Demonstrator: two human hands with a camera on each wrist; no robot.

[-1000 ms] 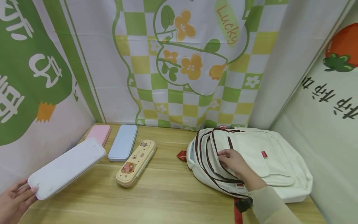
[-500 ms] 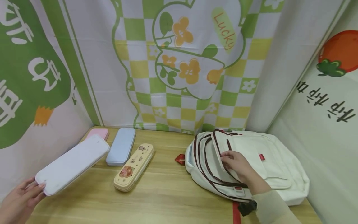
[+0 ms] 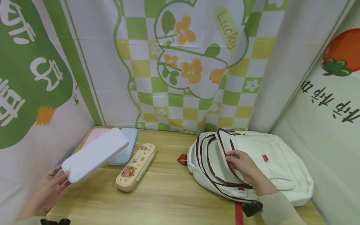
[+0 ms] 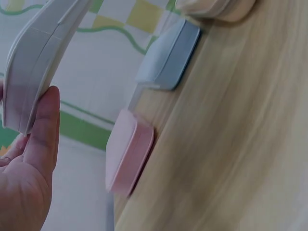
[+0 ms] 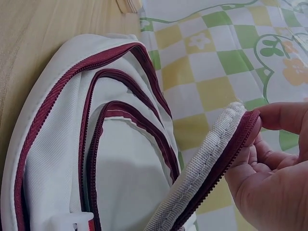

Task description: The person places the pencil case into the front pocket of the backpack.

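A long white pencil case (image 3: 95,154) is gripped at its near end by my left hand (image 3: 52,187), tilted in the air above the table's left side. In the left wrist view, the thumb and fingers hold the end of the white case (image 4: 36,72) from both sides. On the right lies a cream backpack (image 3: 270,162) with dark red zips. My right hand (image 3: 243,165) pinches the edge of its front pocket flap and holds it lifted; the right wrist view shows the zipped flap edge (image 5: 207,168) between thumb and fingers, with the pocket (image 5: 132,163) gaping.
Behind the held case, a pink case (image 3: 94,136) and a light blue case (image 3: 127,143) lie on the wooden table (image 3: 168,197). A yellow case with cartoon prints (image 3: 136,167) lies to their right. A patterned curtain (image 3: 182,78) hangs behind.
My left hand has carried the white case rightward, so it now overlaps the blue case in the head view. My right hand has pulled the pocket flap slightly further to the right.
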